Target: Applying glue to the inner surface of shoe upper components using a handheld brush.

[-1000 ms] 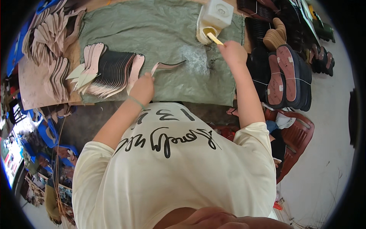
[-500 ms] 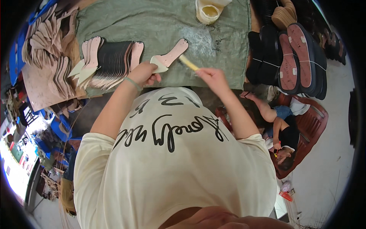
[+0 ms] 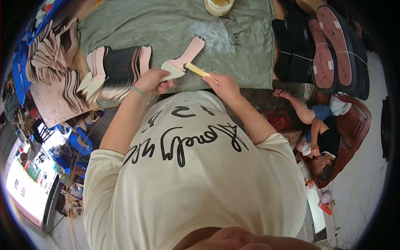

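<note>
My left hand [image 3: 154, 82] is closed on the pale cream flap [image 3: 173, 68] at the near end of a pink insole [image 3: 191, 51], which lies on green woven sheeting [image 3: 166, 29]. In my right hand [image 3: 223, 86] is a brush with a flat yellow handle [image 3: 200, 71]. Its dark bristle end touches or nearly touches the insole's right edge, close to the flap. Left of my left hand, a row of overlapping insoles [image 3: 121, 64] lies fanned out, pink at both ends and black between, with cream flaps toward me.
A pale glue pot [image 3: 219, 6] stands at the far edge. Pink-tan cut pieces [image 3: 52, 58] are heaped at the left. Tied bundles of soles [image 3: 339, 46] lie at the right. Beyond the table's right side, a person [image 3: 325, 137] is on a red-brown chair [image 3: 358, 129].
The brush has moved left and nearer me, from beside the insole's middle to its edge by the flap. My left hand keeps its hold. The whole view has shifted slightly.
</note>
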Tool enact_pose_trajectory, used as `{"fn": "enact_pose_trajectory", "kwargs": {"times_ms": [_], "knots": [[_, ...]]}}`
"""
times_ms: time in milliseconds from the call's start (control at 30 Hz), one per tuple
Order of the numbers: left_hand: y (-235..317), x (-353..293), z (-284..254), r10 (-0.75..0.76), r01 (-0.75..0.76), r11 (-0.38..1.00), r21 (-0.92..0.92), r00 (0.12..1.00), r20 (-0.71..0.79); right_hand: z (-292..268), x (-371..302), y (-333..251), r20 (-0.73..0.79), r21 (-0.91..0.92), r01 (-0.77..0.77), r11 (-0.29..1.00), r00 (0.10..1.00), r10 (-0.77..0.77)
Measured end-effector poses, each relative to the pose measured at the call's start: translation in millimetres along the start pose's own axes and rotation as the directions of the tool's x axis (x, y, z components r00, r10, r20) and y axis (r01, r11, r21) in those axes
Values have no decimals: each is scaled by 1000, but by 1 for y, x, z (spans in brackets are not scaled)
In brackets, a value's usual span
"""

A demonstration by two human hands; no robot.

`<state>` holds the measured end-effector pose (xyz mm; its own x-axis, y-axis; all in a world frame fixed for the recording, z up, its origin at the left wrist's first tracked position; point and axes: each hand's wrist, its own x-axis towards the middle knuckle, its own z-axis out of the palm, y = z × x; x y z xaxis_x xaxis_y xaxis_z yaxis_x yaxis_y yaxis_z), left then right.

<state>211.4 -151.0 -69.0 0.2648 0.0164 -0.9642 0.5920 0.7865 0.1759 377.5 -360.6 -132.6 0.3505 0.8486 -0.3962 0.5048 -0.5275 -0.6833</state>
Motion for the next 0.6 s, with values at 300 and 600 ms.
{"fn": "enact_pose_trajectory", "kwargs": {"times_ms": [300,600], "knots": [[-4,-3,7,54,-55,997,49,998,24,-25,17,9,-181,-163,57,985,980,-87],[-11,-2,14,116,-116,986,122,993,6,-3,3,1,-95,-53,33,998,995,-38]]}}
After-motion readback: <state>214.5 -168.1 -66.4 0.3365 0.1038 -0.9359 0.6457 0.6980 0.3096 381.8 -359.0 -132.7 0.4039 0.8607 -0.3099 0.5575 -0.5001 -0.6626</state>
